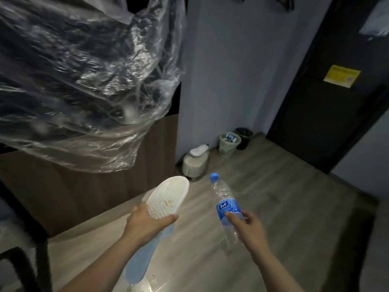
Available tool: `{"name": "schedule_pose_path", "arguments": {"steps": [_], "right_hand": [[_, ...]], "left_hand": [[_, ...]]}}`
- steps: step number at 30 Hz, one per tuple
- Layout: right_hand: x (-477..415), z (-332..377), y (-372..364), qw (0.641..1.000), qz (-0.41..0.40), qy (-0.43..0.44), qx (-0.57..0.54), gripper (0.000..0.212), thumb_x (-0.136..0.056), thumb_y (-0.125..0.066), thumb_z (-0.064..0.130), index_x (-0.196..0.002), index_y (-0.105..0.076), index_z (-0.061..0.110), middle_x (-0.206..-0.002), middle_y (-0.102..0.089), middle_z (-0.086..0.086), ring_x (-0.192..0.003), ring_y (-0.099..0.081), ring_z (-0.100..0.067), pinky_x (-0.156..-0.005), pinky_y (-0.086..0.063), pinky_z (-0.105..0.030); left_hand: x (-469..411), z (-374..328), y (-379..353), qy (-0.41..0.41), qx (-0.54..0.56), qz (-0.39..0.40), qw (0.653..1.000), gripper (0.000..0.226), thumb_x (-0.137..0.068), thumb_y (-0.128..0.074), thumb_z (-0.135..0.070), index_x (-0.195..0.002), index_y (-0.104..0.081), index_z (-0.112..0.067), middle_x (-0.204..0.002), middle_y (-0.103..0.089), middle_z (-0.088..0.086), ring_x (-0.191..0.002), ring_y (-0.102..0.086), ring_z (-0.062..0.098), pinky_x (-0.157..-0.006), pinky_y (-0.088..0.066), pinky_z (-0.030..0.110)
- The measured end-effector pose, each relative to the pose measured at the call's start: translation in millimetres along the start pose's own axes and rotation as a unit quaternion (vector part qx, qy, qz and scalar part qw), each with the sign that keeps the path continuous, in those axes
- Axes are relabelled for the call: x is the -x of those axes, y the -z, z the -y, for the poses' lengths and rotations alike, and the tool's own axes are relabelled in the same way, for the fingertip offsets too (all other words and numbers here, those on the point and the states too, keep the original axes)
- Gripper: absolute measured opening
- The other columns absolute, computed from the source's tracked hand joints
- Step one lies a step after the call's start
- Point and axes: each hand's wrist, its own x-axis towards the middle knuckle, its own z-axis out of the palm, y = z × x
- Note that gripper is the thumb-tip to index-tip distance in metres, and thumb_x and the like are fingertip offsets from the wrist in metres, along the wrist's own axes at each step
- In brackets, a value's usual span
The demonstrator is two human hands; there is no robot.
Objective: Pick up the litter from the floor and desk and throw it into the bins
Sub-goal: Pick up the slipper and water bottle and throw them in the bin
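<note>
Left hand (147,220): fingers curled round the near end of one white sole (168,196), tread up, thumb over its edge.
Right hand (246,226): fingers clamped on one clear bottle (226,204) at its blue label, blue cap pointing far.
Blue sole (143,256): one, under the left wrist; I cannot tell whether it is held.
Bins: two, far by the wall, touching; pale bin (228,144) holds litter, dark bin (244,137) just behind it.
Stool (194,163): one, white, left of the bins.
Plastic sheet (84,81): one, hanging far left.
Door (326,91): one, dark, far right.
</note>
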Motion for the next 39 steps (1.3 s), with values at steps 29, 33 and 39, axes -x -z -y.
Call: {"name": "schedule_pose_path", "arguments": {"steps": [29, 33, 39], "right_hand": [[-470, 98, 23, 0.981, -0.164, -0.098, -0.029, 0.037, -0.078, -0.077, 0.029, -0.106, -0.061, 0.011, -0.095, -0.069, -0.007, -0.084, -0.067, -0.025, -0.072, -0.052, -0.037], [-557, 109, 44, 0.983, -0.149, -0.106, -0.031, 0.034, -0.078, -0.076, 0.029, -0.103, -0.065, 0.009, -0.09, -0.07, -0.009, -0.079, -0.068, -0.023, -0.067, -0.055, -0.035], [-671, 138, 70, 0.985, -0.139, -0.105, 0.008, 0.036, -0.075, -0.074, 0.041, -0.099, -0.066, 0.015, -0.081, -0.07, 0.0, -0.073, -0.068, -0.016, -0.068, -0.054, -0.032]], "left_hand": [[-513, -222, -158, -0.103, -0.179, 0.15, 0.967, 0.094, -0.051, -0.068, -0.077, -0.122, -0.049, -0.018, -0.122, -0.053, 0.005, -0.115, -0.052, 0.026, -0.09, -0.05, 0.036], [-579, -265, -186, -0.094, -0.211, 0.126, 0.965, 0.095, -0.051, -0.067, -0.076, -0.123, -0.045, -0.018, -0.125, -0.052, 0.005, -0.116, -0.05, 0.027, -0.087, -0.048, 0.034], [-666, -330, -223, -0.075, -0.211, 0.103, 0.969, 0.095, -0.047, -0.072, -0.075, -0.118, -0.05, -0.015, -0.124, -0.057, 0.005, -0.114, -0.055, 0.026, -0.085, -0.05, 0.032]]}}
